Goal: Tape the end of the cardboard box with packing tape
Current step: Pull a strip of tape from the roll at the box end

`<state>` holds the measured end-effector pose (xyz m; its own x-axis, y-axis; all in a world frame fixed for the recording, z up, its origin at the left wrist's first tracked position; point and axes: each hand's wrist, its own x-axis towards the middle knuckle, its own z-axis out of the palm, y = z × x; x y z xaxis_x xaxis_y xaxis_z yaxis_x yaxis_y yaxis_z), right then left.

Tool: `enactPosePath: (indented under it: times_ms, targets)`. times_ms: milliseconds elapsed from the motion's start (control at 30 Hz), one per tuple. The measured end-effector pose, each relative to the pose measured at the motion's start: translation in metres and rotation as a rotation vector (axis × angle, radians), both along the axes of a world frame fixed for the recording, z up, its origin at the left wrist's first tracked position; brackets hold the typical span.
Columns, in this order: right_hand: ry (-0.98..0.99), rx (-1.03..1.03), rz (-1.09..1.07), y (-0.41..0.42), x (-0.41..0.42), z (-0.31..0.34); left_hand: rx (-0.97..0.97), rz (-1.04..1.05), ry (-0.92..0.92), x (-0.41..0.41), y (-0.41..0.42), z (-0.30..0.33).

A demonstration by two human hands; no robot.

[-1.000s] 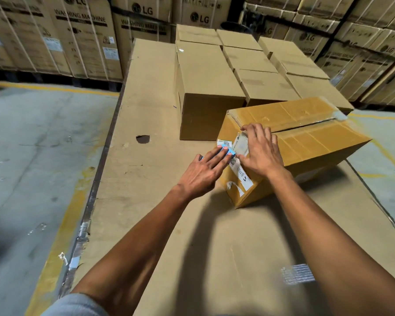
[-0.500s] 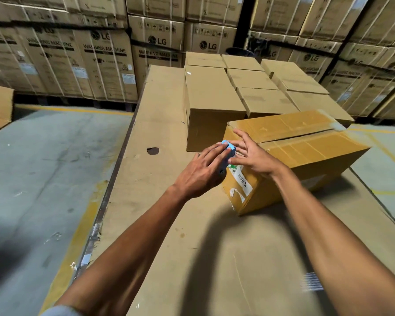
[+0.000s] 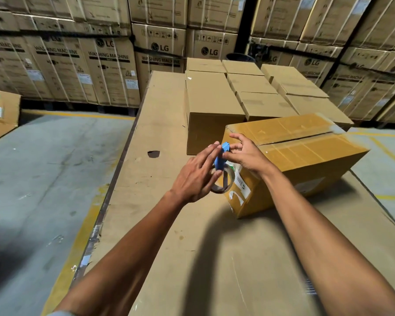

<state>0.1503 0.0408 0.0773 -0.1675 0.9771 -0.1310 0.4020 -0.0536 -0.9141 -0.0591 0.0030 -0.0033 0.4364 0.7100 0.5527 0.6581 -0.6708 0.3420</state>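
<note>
Both hands are gripping a packing tape roll: the left hand (image 3: 195,176) is cradling the roll (image 3: 222,182), the right hand (image 3: 244,153) is pinching its blue cutter (image 3: 221,157) beside the cardboard box (image 3: 306,156); the stacked cartons (image 3: 110,65) behind are reading "LG WASHING MACHINE".

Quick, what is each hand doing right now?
Left hand: closed on the clear packing tape roll with its blue plastic cutter.
Right hand: pinching at the cutter's top, other fingers spread.

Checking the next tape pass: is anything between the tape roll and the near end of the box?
Nothing visible. The tape roll, in the left hand, sits just in front of the box end; the right hand pinches its blue cutter.
</note>
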Motion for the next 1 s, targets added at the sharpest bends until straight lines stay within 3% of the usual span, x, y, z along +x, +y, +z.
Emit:
enactPosePath:
  times_ms: [267,533,667,867,1000]
  targets:
    - [-0.056,-0.05,-0.182,0.017,-0.007,-0.011,0.212,0.068,0.173,0.013,-0.015,-0.026]
    - [-0.016,-0.124,-0.196,0.013,-0.014,-0.02,0.156,0.133,0.359,0.002,-0.005,-0.04]
    - [-0.018,-0.182,-0.153,0.016,-0.012,-0.024,0.113,0.064,0.324,-0.008,0.001,-0.04]
    - [0.22,-0.391,0.003,0.013,-0.003,-0.025,-0.001,-0.108,0.133,-0.033,0.011,-0.043]
    - [0.177,-0.313,0.102,0.011,0.003,-0.036,-0.025,-0.15,0.11,-0.041,0.013,-0.038]
